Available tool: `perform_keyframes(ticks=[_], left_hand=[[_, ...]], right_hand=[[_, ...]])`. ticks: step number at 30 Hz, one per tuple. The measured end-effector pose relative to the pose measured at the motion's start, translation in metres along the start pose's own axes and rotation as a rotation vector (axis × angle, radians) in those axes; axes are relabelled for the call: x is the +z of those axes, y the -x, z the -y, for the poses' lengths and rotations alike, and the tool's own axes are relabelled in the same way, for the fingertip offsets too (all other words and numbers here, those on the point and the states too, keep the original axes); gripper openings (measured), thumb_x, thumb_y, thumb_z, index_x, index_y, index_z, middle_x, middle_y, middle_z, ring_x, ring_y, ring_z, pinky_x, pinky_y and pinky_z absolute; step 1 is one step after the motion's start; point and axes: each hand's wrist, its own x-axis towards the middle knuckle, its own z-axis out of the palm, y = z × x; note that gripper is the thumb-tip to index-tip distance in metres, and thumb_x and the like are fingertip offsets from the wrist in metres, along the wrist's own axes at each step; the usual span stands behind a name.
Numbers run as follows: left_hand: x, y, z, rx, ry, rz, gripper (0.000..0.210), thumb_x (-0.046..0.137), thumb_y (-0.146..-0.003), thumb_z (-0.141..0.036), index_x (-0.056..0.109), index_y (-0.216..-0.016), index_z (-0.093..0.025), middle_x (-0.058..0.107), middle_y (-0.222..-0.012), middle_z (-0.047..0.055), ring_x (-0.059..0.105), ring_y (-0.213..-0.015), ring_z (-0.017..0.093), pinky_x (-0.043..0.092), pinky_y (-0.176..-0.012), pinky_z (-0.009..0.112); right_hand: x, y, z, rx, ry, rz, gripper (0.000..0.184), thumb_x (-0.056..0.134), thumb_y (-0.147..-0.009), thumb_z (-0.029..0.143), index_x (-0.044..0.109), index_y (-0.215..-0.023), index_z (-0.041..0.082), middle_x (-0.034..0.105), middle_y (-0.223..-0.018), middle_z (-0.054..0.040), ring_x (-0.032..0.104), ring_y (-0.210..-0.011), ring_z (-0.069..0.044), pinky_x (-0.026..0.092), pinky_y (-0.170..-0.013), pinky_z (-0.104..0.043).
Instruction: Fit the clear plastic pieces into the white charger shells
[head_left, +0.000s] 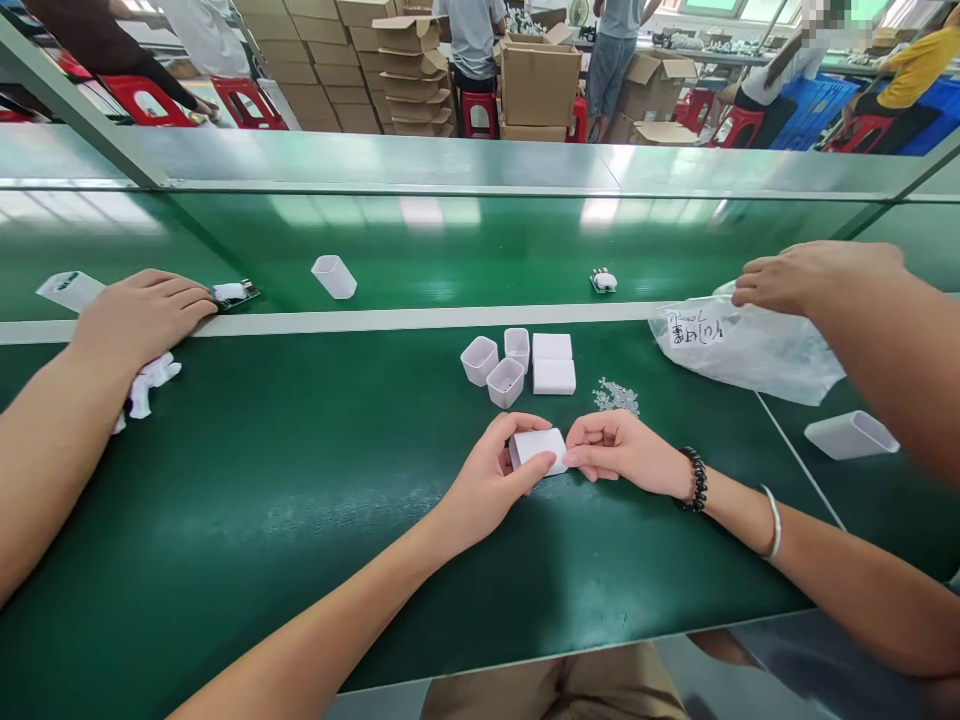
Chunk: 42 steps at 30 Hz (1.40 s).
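My left hand [499,465] is closed round a white plastic case [537,450], fingers behind it and thumb along its front edge. At the case's right end my right hand [622,448] is pinched; anything between its fingertips is too small to make out. Just beyond my right hand lies a small pile of clear little parts [616,396]. Behind the held case stand several open white cases, one of them a white cup-like case [505,382]. Beside these, two white cases [553,364] lie closed side up.
A co-worker's hand [142,310] rests at left by a circuit board [234,292]. Another person's hand [817,275] is over a clear plastic bag [750,345] at right. White sleeves [334,277] and a small board [603,281] lie on the green belt [465,245].
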Motion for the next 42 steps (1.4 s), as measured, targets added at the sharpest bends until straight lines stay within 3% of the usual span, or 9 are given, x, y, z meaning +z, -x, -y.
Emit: perform_keyframes(ticks=[7, 13, 20, 28, 35, 42], left_hand=[[0.002, 0.004, -0.002, 0.003, 0.025, 0.076, 0.036, 0.07, -0.083, -0.043, 0.062, -0.113, -0.025, 0.058, -0.1, 0.004, 0.054, -0.072, 0.012, 0.046, -0.062, 0.024], [0.004, 0.007, -0.002, -0.028, 0.136, 0.144, 0.037, 0.069, -0.085, -0.041, 0.056, -0.116, -0.026, 0.057, -0.083, -0.001, 0.052, -0.07, 0.011, 0.045, -0.061, 0.022], [0.005, 0.007, -0.005, -0.04, 0.169, 0.139, 0.038, 0.068, -0.086, -0.04, 0.054, -0.117, -0.024, 0.057, -0.078, -0.001, 0.053, -0.068, 0.012, 0.047, -0.061, 0.023], [0.006, 0.007, -0.002, 0.011, 0.132, 0.129, 0.036, 0.069, -0.086, -0.038, 0.051, -0.114, -0.024, 0.052, -0.091, 0.0, 0.051, -0.07, 0.01, 0.041, -0.057, 0.022], [0.005, 0.011, -0.002, 0.02, 0.093, 0.191, 0.035, 0.06, -0.093, -0.037, 0.046, -0.123, -0.027, 0.048, -0.096, -0.001, 0.047, -0.073, 0.009, 0.038, -0.06, 0.023], [0.007, 0.008, -0.001, 0.019, 0.051, 0.124, 0.031, 0.062, -0.09, -0.027, 0.047, -0.117, -0.022, 0.048, -0.096, 0.0, 0.041, -0.069, 0.008, 0.035, -0.057, 0.022]], right_hand=[[0.0, 0.004, 0.005, 0.016, -0.002, 0.088, 0.04, 0.075, -0.077, 0.051, 0.058, -0.072, 0.015, 0.055, -0.053, 0.0047, 0.037, -0.045, -0.005, 0.029, -0.045, -0.021], [0.008, 0.008, 0.012, -0.033, -0.015, 0.022, 0.041, 0.079, -0.074, 0.05, 0.058, -0.07, 0.015, 0.051, -0.053, 0.0053, 0.038, -0.048, -0.005, 0.028, -0.046, -0.021], [0.006, 0.006, 0.013, 0.002, -0.021, 0.034, 0.041, 0.078, -0.073, 0.052, 0.058, -0.071, 0.016, 0.05, -0.05, 0.0055, 0.035, -0.045, -0.005, 0.026, -0.044, -0.021], [0.009, 0.007, 0.011, -0.005, -0.05, 0.028, 0.042, 0.082, -0.07, 0.049, 0.056, -0.066, 0.016, 0.048, -0.049, 0.0068, 0.037, -0.048, -0.006, 0.028, -0.047, -0.022], [0.006, 0.008, 0.013, 0.024, -0.006, 0.03, 0.039, 0.081, -0.072, 0.044, 0.056, -0.067, 0.016, 0.047, -0.05, 0.007, 0.036, -0.048, -0.006, 0.025, -0.048, -0.022], [0.007, 0.009, 0.014, 0.041, 0.06, 0.047, 0.041, 0.076, -0.077, 0.048, 0.052, -0.068, 0.017, 0.049, -0.053, 0.0063, 0.037, -0.049, -0.006, 0.026, -0.048, -0.022]])
